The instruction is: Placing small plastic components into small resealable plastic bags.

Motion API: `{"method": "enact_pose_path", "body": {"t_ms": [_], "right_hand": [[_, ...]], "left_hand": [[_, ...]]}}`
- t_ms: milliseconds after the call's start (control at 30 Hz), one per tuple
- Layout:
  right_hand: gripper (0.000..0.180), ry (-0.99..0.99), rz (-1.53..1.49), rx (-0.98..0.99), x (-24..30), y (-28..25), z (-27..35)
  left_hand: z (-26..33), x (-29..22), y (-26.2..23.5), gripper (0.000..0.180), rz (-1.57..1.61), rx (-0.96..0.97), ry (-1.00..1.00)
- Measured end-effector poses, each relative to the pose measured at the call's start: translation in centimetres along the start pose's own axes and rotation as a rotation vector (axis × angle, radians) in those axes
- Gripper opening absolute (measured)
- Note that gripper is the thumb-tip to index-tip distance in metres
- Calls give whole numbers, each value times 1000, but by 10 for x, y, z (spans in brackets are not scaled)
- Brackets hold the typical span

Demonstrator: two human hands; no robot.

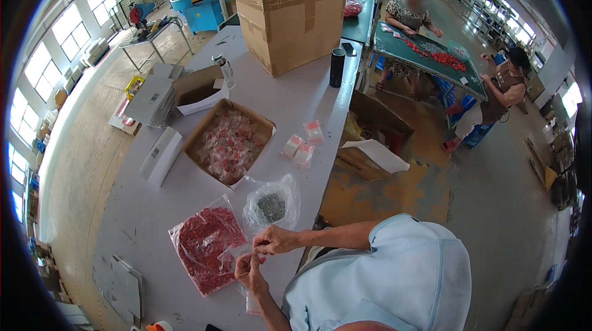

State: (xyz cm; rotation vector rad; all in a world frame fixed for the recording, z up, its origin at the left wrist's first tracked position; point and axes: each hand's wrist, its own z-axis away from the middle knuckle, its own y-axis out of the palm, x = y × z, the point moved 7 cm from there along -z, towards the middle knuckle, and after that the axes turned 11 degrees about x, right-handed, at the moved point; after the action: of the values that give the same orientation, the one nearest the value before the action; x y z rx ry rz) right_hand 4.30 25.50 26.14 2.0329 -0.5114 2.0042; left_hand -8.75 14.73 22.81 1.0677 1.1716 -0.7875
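My left hand [248, 271] and my right hand [275, 240] meet over the near edge of the grey-white table [290, 93]. Both pinch a small clear plastic bag [229, 259] with a few red bits in it. Just left of them lies a large clear bag of small red parts [202, 246]. Behind my right hand sits an open clear bag with a heap of small dark parts [271, 207]. Another small clear bag [252, 304] lies under my left forearm.
An open carton of filled small bags [229, 143] stands mid-table, with three loose packets [303, 143] beside it. A big cardboard box [290, 16] and a black cylinder [337, 67] stand farther back. White boxes [161, 155] lie left. Two people work at a green table [425, 53].
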Motion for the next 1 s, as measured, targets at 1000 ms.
{"method": "enact_pose_path", "body": {"t_ms": [1000], "right_hand": [[11, -54, 280, 271, -2, 4, 5]], "left_hand": [[11, 16, 3, 8, -120, 217, -159]]}}
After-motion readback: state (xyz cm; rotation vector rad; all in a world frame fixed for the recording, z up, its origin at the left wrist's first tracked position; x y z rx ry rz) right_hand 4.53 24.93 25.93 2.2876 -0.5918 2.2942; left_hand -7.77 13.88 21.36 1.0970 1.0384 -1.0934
